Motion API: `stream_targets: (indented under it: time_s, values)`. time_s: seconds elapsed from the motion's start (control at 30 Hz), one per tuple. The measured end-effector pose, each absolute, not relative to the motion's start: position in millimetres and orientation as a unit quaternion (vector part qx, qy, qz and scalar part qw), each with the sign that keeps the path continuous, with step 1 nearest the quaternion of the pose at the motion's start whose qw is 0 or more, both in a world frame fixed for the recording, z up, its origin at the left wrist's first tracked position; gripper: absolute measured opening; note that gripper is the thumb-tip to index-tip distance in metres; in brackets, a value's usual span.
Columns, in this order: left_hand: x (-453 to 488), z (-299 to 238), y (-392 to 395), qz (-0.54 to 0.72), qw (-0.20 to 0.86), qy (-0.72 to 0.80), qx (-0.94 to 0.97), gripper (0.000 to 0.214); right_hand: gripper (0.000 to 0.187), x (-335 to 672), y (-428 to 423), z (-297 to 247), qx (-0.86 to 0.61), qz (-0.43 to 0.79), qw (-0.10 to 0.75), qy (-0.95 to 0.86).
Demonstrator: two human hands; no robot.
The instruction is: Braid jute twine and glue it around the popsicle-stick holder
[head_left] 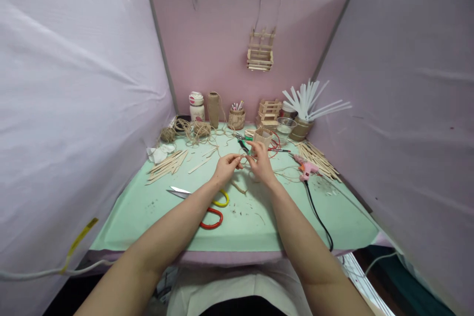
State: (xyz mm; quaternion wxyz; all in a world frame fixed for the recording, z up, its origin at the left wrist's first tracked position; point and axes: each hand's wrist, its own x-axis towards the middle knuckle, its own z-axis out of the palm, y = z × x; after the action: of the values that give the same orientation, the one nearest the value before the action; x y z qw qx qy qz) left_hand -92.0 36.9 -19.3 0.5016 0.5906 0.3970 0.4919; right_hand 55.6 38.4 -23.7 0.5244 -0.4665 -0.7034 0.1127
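Observation:
Over the middle of the green table (155, 207), my left hand (225, 169) and my right hand (261, 162) meet, fingertips pinched together on a thin piece of jute twine (242, 158) stretched between them. A loose end of twine (239, 187) lies on the table just below my hands. Scissors with red and yellow handles (213, 210) rest under my left forearm. A small stick-and-twine cup (263, 136) stands just beyond my right hand.
A pink glue gun (305, 168) with a black cord lies to the right beside a pile of craft sticks (320, 158). More sticks (168, 165) and twine balls (198, 131) lie left. Jars, a stick crate (269, 111) and white sticks in a pot (301, 126) line the back wall.

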Motion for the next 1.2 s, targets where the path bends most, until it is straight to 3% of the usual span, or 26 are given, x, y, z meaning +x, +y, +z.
stream_targets:
  time_s: [0.27,0.53,1.2]
  values:
    - [-91.9,-24.4,37.3,0.496,0.435,0.409,0.631,0.020,0.013,53.7,35.1,-20.2,-0.419,0.022,0.494,-0.761]
    - [-95.9,-22.7,36.0,0.450,0.335,0.440,0.701,0.020,0.016,51.5,34.5,-20.1,-0.440,0.117,0.505,-0.733]
    - [-93.6,-20.7,31.0,0.486,0.309,0.452,0.681,0.025,0.029,42.6,33.0,-18.9,-0.530,0.253,0.512,-0.626]
